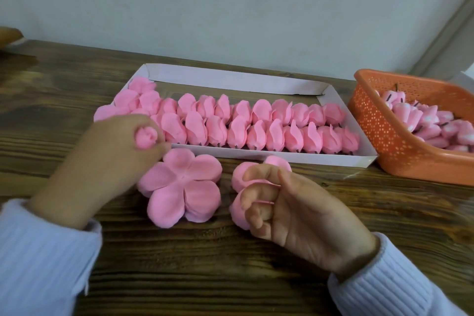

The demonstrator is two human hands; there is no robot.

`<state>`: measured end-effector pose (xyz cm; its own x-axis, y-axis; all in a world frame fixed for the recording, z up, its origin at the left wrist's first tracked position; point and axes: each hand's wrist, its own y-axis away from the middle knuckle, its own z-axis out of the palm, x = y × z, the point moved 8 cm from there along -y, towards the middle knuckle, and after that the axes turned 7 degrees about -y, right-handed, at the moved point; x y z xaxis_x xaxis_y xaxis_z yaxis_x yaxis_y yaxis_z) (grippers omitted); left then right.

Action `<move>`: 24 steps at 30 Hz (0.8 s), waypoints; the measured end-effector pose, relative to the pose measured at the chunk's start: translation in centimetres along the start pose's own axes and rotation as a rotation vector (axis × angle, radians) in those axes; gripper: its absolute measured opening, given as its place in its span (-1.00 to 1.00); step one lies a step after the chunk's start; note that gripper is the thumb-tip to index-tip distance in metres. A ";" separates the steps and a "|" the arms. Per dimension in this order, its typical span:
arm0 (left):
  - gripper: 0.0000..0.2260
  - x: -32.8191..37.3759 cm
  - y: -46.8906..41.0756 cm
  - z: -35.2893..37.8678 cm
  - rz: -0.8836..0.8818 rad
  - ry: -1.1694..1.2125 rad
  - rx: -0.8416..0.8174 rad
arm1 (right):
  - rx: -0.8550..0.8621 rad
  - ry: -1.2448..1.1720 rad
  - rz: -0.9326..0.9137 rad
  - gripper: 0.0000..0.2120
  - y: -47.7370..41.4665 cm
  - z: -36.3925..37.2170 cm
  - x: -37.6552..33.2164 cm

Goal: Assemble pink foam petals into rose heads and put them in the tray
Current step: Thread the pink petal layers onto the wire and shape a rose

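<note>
Small rolled pink rose bud (145, 138) sits pinched in the left hand (115, 159), fingers curled tight around it, just above the near-left corner of the tray (230, 79). Right hand (300, 210) grips a thin pink petal sheet (238, 174); its fingers (259, 174) are curled through and clamped on the sheet, lobes sticking out above and below them. Between the two hands, a petal stack (182, 187) of five-lobed foam pieces lies flat on the table (205, 264), touching the left hand's fingertips.

The tray is white card, just behind the stack. Two rows of finished rose heads (256, 126) fill its near half, with a few more piled at the left end; the far strip is bare. Right of the tray, near it, is an orange perforated basket (384, 141) holding loose pink buds (431, 123). Both wrists are in pale ribbed sleeves (38, 251). The table is dark wood grain.
</note>
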<state>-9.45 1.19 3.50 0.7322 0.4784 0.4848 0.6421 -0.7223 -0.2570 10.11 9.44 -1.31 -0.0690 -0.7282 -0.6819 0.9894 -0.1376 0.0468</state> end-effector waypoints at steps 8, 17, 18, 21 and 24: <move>-0.72 1.1 0.5 2.1 0.000 -0.242 -0.117 | 0.024 0.017 -0.010 -0.66 -0.1 -0.3 -0.1; -0.68 0.9 -0.3 3.1 0.049 -0.383 -0.036 | 0.016 0.036 -0.007 -0.67 0.0 -0.1 0.0; -0.68 0.8 -0.3 3.2 0.051 -0.378 -0.032 | 0.017 0.036 -0.007 -0.67 0.0 -0.2 0.0; -0.71 0.8 0.0 2.9 0.059 -0.300 -0.003 | 0.016 0.035 -0.007 -0.67 0.0 -0.2 0.0; -0.82 1.2 0.3 1.8 0.102 -0.133 0.087 | 0.015 0.035 -0.008 -0.67 0.0 -0.1 0.0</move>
<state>-7.99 2.44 2.48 0.8145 0.4708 0.3390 0.5758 -0.7271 -0.3737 10.12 9.55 -1.40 -0.0720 -0.7031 -0.7074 0.9868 -0.1533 0.0520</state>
